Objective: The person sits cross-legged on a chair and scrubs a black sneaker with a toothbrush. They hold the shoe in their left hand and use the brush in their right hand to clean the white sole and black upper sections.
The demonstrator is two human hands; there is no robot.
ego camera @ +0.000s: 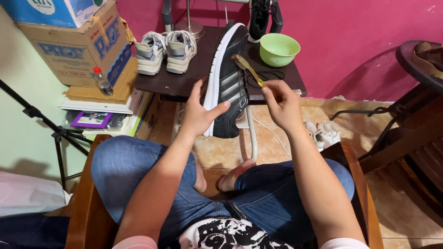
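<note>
The black sneaker [229,83] with white stripes and a white sole edge is held tilted above the front edge of the dark desk [184,78], toe pointing away from the person and heel toward their lap. Relative to that sneaker, the desk lies beneath and behind it, and stacked cardboard boxes [76,46] stand well off to its left, beyond the desk's edge. A pair of grey and white sneakers [166,50] sits on the desk just left of the black sneaker's toe, and a light green bowl [278,49] stands on the desk to the right of the toe. The left hand [199,113] supports the sneaker from its left side near the heel, fingers spread along the sole edge and thumb pressed across the upper, so its grip is closed around the shoe. The right hand [281,103] is just right of the sneaker, its fingertips pinched shut on the handle of a yellowish translucent toothbrush [248,69], whose head rests against the sneaker's upper near the laces. A small plastic bottle [102,81] with a red cap leans by the boxes, far left of the sneaker. A light-coloured shoe [323,133] lies on the tiled floor, lower right of the sneaker.
</note>
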